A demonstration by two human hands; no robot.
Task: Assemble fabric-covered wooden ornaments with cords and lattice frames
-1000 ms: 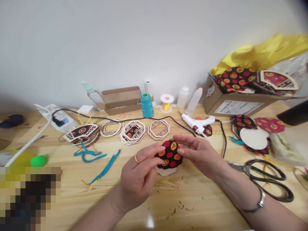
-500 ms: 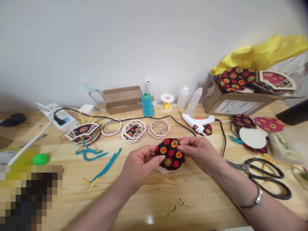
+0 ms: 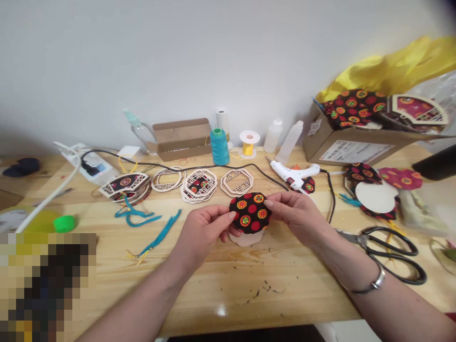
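Observation:
A black patterned fabric piece (image 3: 251, 216) with red dots and orange-rimmed flowers is held up over the table in both hands. My left hand (image 3: 208, 225) pinches its left edge between thumb and fingers. On the upper right edge, my right hand (image 3: 294, 211) pinches it the same way. Below the fabric, a pale scalloped piece (image 3: 246, 239) lies on the wooden table, partly covered. Just beyond are scalloped lattice frames (image 3: 237, 183) and a stack of lattice frames (image 3: 200, 186) with patterned fabric inside.
A white glue gun (image 3: 295, 175) with a black cord lies behind my right hand. Large black-handled scissors (image 3: 392, 249) lie by my right forearm. Teal thread (image 3: 220, 147) stands at the back, a full cardboard box (image 3: 349, 147) at the right. Teal tassels (image 3: 158, 235) lie left.
The view has tilted slightly downward. The fabric piece has moved a little away from me in both hands, and more of the pale piece shows beneath it.

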